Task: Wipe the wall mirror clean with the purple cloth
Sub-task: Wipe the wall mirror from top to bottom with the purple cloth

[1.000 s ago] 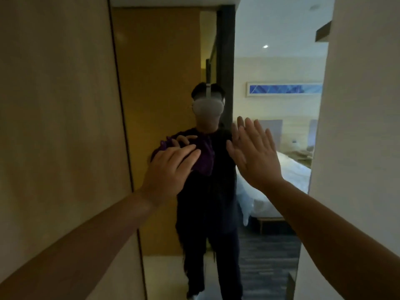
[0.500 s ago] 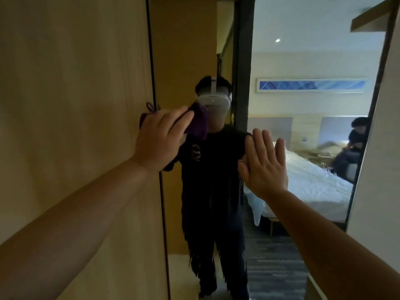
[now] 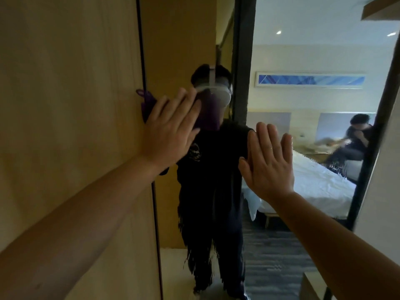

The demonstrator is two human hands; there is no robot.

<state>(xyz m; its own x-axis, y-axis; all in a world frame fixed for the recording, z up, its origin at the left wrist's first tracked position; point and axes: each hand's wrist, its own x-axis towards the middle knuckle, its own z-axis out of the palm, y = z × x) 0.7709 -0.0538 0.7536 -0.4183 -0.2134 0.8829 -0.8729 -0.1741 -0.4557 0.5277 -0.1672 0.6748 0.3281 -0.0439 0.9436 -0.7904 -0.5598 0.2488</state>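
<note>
Wiping is under way: the left hand (image 3: 167, 132), fingers flat, presses the purple cloth (image 3: 207, 113) against the mirror (image 3: 324, 126) near its left edge. The right hand (image 3: 268, 163) rests spread on the glass. Next, I judge, sweep across unwiped areas.

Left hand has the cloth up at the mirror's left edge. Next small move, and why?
Probably sweep the purple cloth rightward across the mirror. The left hand presses it flat-fingered against the glass beside the left frame edge, so that side seems covered, while the glass to the right lies unwiped. The right hand rests flat lower down, likely clear of that path.
</note>
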